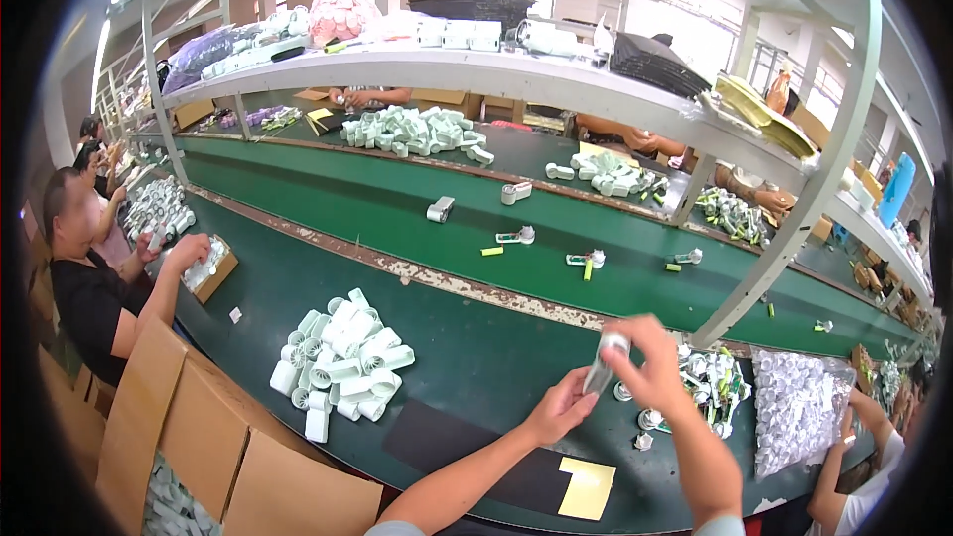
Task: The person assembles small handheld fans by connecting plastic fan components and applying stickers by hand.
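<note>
Both hands are raised above the green worktop [476, 367]. A small white cylindrical part [604, 362] is pinched by the right hand [650, 362] at its top and steadied from below by the left hand [561, 407], fingers closed. A pile of white parts [342, 362] lies well left of the hands.

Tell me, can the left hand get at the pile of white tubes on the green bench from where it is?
Probably yes. The left hand helps hold a small white part, but the pile of white tubes lies to its left with only bare green bench between them.
</note>
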`<action>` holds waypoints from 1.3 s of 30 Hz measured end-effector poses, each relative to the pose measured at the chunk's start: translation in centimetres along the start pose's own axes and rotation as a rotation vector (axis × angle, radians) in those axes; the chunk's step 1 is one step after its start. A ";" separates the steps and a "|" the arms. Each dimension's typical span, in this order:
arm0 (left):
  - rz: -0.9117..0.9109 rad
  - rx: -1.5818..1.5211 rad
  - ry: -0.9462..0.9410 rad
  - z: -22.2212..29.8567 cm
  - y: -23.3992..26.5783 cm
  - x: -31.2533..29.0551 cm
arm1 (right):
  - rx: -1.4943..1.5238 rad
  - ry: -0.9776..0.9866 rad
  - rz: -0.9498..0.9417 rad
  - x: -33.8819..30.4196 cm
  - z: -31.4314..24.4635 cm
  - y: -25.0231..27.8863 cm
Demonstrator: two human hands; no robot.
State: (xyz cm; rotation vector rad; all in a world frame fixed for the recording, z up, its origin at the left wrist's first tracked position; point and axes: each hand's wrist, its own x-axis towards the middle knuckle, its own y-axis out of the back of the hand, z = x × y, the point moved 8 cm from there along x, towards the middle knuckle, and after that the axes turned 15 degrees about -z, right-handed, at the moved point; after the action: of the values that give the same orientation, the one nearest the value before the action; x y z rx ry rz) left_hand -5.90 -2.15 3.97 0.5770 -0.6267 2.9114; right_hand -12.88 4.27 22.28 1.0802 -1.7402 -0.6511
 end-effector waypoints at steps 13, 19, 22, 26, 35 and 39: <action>0.135 0.809 0.061 -0.1 1.4 0.4 | -0.496 -0.143 0.506 28.7 -0.7 17.7; 0.166 0.871 0.039 0.2 0.9 0.0 | -0.749 -0.228 0.502 29.4 0.2 15.5; 0.257 0.748 0.011 0.7 1.4 -0.1 | -0.699 0.167 0.631 26.1 -2.5 13.2; 0.275 0.769 0.075 0.4 2.8 -0.1 | -0.414 0.425 0.245 18.6 -4.0 4.8; 0.385 0.762 0.163 3.2 4.2 3.3 | -0.256 -0.274 -0.107 8.8 21.9 -14.2; 0.434 1.066 0.186 5.6 8.0 4.4 | -0.383 -0.404 -0.107 11.4 26.5 -18.0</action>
State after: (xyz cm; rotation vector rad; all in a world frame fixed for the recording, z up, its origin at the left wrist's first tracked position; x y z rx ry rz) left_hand -9.55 -11.62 7.41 0.2202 1.0215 3.4486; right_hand -32.11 -15.33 2.26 0.8129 -1.7962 -1.2834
